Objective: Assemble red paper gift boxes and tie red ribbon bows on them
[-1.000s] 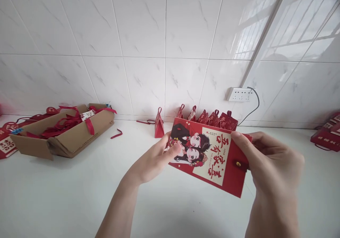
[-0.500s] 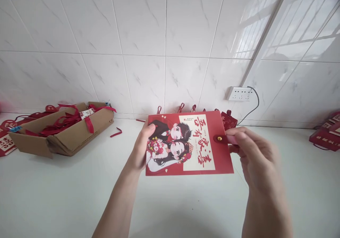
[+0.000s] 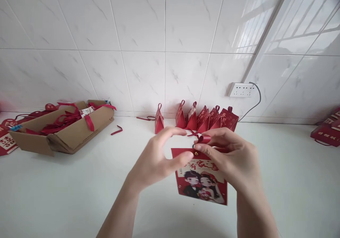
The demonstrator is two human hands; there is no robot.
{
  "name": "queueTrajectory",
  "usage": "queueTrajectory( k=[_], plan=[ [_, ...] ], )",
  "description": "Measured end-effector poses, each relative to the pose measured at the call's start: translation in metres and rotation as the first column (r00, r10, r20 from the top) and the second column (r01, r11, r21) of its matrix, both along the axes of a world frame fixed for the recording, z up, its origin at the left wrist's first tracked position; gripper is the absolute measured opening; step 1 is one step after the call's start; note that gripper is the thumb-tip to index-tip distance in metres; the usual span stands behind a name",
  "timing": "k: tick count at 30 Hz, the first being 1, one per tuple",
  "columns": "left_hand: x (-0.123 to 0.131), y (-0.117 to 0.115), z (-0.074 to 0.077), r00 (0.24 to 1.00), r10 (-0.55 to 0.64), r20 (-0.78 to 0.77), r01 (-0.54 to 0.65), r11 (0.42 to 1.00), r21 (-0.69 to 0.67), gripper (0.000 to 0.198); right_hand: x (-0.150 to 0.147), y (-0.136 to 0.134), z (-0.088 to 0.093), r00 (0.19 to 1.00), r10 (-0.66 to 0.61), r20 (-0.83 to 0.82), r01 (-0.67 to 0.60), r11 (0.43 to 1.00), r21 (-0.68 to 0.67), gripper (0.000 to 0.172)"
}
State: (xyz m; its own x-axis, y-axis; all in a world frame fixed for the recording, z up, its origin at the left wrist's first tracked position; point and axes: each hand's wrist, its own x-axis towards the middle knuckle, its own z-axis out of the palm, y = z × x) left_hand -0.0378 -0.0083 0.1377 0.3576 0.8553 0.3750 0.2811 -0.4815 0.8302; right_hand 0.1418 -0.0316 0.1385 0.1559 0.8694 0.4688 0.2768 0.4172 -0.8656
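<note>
A red card (image 3: 204, 181) with a cartoon bride and groom and gold-framed lettering hangs over the white table, its picture upright and slightly tilted. Near its top edge sits a small gold eyelet. My right hand (image 3: 228, 156) pinches the dark red ribbon (image 3: 205, 139) at the top of the card, thumb against fingers. To the left, my left hand (image 3: 156, 156) is open, thumb and fingers apart in a C shape. Its thumb lies in front of the card's upper left; whether it touches the card I cannot tell.
Several small red peaked boxes (image 3: 203, 119) with ribbon loops stand along the tiled wall. A cardboard box (image 3: 82, 135) of red ribbons is at left, with a loose ribbon piece (image 3: 117, 130) beside it. A power strip (image 3: 240, 90) hangs at right above more red boxes (image 3: 328, 133).
The card has turned from sideways to upright and dropped lower. My left hand has let go of its edge and moved up beside the ribbon. My right hand has shifted left.
</note>
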Motion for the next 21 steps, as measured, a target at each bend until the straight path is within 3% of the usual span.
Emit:
queueTrajectory(
  k=[6, 12, 17, 21],
  plan=[
    [0.018, -0.004, -0.003, 1.0, -0.023, -0.018, 0.021, 0.992, -0.128, 0.01, -0.011, 0.002, -0.004, 0.993, 0.016, 0.113, -0.016, 1.0, 0.004, 0.01],
    [0.01, 0.002, -0.007, 0.998, -0.015, -0.062, 0.006, 0.988, -0.155, 0.015, -0.018, 0.005, -0.011, 0.977, -0.119, 0.178, 0.095, 0.986, 0.135, 0.007],
    [0.011, 0.002, -0.003, 1.0, -0.019, 0.016, 0.02, 0.997, -0.077, 0.027, -0.015, 0.004, -0.012, 0.973, -0.108, 0.202, 0.052, 0.963, 0.264, 0.01],
    [0.007, 0.004, -0.001, 0.979, 0.143, 0.148, -0.137, 0.989, -0.049, 0.033, -0.005, 0.003, -0.008, 0.976, -0.037, 0.214, -0.006, 0.981, 0.196, 0.023]
  ],
)
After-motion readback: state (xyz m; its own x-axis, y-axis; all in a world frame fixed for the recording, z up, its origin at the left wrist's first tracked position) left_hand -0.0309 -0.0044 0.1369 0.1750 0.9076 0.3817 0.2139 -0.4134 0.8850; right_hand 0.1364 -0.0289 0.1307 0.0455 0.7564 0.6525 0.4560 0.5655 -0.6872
